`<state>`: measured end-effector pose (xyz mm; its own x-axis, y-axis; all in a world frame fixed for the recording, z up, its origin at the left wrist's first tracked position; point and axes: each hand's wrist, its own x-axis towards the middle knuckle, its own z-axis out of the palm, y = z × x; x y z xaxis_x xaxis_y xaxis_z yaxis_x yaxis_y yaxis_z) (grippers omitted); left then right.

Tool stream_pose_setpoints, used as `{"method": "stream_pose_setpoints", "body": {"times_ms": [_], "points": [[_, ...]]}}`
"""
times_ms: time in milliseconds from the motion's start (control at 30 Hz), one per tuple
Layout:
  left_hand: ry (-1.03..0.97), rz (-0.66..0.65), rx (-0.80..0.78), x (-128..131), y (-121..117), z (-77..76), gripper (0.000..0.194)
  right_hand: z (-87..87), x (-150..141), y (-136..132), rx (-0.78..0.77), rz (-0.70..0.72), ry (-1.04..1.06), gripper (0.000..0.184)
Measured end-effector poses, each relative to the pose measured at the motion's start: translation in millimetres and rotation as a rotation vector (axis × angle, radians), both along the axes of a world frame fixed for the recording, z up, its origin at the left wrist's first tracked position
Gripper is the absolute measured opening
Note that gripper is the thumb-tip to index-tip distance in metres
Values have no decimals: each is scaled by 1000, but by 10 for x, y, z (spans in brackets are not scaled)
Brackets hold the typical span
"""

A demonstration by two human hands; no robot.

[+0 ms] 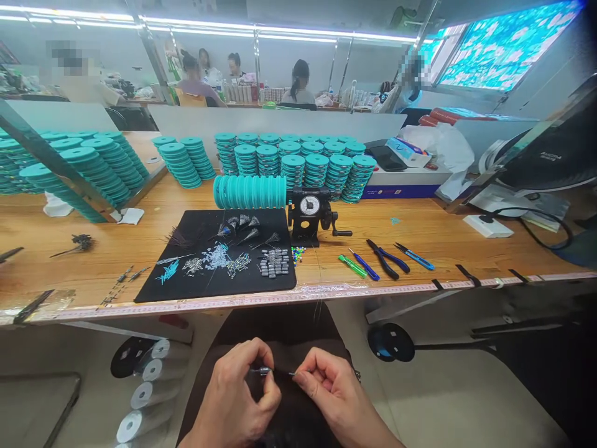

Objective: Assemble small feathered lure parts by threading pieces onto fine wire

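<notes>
Both my hands are low in the view, over my dark lap, in front of the wooden bench [420, 236]. My left hand [237, 398] pinches a small grey metal piece [263, 371] between thumb and fingers. My right hand [331, 389] is closed in a pinch just to its right, on a thin line or wire [290, 374] that runs to the metal piece. On the bench lies a black mat [153, 283] with heaps of small parts: grey sinkers [274, 262], clear bits [217, 258], thin dark bristles [242, 227].
A black hand-crank winder [310, 214] carries a row of teal spools [249, 191]. Stacks of teal spools [289, 162] fill the back of the bench. Pliers [387, 258], snips [415, 256] and pens [359, 264] lie right of the mat. Line reels [144, 392] sit below left. People work at far benches.
</notes>
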<state>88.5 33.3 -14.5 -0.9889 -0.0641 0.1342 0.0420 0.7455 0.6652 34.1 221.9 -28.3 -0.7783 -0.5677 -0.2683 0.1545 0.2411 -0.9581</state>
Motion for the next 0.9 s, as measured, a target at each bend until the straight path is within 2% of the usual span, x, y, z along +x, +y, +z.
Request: {"method": "stream_pose_setpoints", "body": {"times_ms": [167,233,433,633,767,900], "points": [[-166,-145,171,-54,16,59,17,-45,-22,-34,-41,12,-74,34],[-192,-166,166,-66,52,55,15,-56,-19,-43,-47,12,-74,34],[-56,-159,37,-46,106,-70,15,-56,14,-41,-43,-14,-50,33],[-170,-89,1,-57,26,-94,10,-41,46,-41,-55,-66,-58,37],[-249,-105,68,-59,12,-78,9,-72,32,-35,-77,-91,-61,37],[-173,-153,176,-53,74,-88,11,-71,-2,-46,-70,-69,-42,36]]}}
